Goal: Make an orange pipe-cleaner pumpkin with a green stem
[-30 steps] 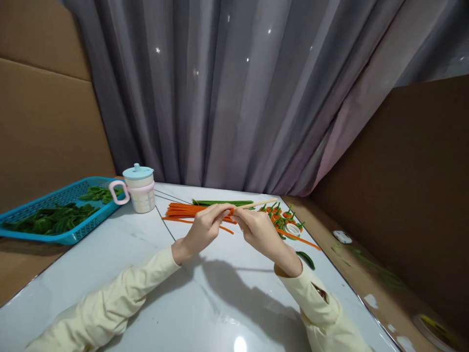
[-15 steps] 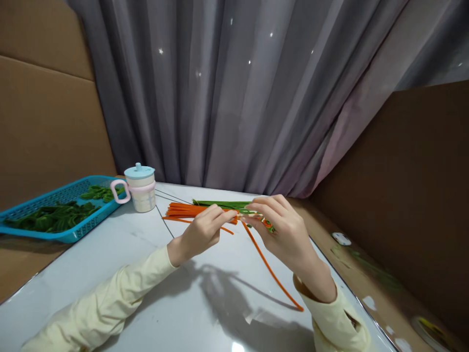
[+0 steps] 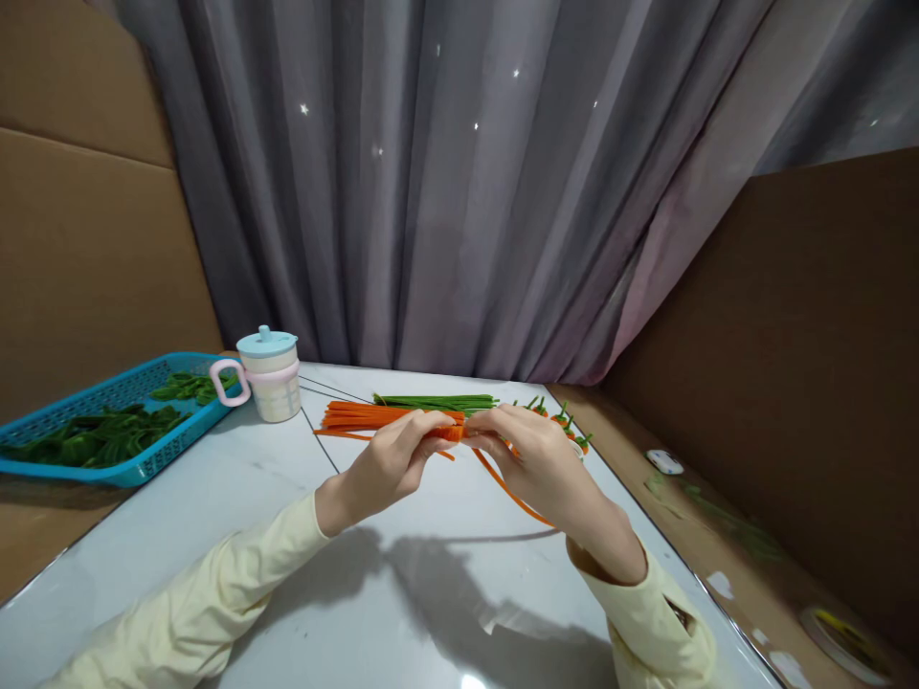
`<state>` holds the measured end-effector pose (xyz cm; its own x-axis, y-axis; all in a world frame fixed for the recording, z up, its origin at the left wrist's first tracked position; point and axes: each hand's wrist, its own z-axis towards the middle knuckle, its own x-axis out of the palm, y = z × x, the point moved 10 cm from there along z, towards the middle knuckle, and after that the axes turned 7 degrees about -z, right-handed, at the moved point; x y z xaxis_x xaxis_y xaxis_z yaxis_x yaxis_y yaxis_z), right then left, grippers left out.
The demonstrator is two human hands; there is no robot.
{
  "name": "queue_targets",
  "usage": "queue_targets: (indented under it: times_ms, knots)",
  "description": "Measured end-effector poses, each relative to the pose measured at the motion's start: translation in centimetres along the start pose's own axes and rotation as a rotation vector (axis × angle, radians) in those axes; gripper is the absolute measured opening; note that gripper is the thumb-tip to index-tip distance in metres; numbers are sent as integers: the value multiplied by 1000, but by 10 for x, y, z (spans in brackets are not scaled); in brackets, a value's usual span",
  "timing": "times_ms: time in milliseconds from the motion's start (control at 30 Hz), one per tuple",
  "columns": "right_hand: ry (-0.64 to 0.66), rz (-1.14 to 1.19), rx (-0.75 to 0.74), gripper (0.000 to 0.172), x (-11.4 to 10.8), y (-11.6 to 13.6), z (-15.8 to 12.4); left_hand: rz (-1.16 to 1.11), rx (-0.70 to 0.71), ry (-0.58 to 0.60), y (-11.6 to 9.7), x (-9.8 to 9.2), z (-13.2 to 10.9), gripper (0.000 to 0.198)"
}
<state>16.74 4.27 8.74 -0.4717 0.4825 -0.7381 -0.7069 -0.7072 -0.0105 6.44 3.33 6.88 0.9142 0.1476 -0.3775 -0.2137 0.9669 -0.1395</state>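
Observation:
My left hand (image 3: 388,466) and my right hand (image 3: 542,464) meet above the white table, thumbs and fingertips closed on an orange pipe cleaner (image 3: 508,490). Its loose end curves down below my right hand; the part between the fingertips is mostly covered. Just behind my left hand lies a bundle of orange pipe cleaners (image 3: 355,414), with green pipe cleaners (image 3: 431,401) farther back. Beyond my right hand are several small orange pieces with green tops (image 3: 564,421), partly hidden by it.
At the left, a blue basket (image 3: 119,476) holds curled green pieces (image 3: 107,435). A lidded cup (image 3: 277,394) with a pink handle stands beside it. Past the table's right edge lie a white object (image 3: 664,462) and a tape roll (image 3: 843,643). Cardboard and a grey curtain (image 3: 431,239) enclose the table.
The pipe cleaner's loose end has swung up and shortened from view. Fingers of my right hand have come down closer to my left fingertips, uncovering the small orange-and-green pieces behind. The view has shifted slightly.

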Motion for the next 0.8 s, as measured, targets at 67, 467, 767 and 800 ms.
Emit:
queue_targets:
  times_ms: [67,467,767,800]
  knots:
    - [-30,-1,-25,16,-4,4,0,-18,9,16,-2,0,2,19]
    - [13,-94,-103,19,2,18,2,67,-7,29,0,4,1,18]
    - [35,-103,-114,15,-4,14,1,-144,-443,29,38,7,-5,21]
    - [23,-123,-120,14,-4,16,2,-171,-483,36,40,8,-6,21]
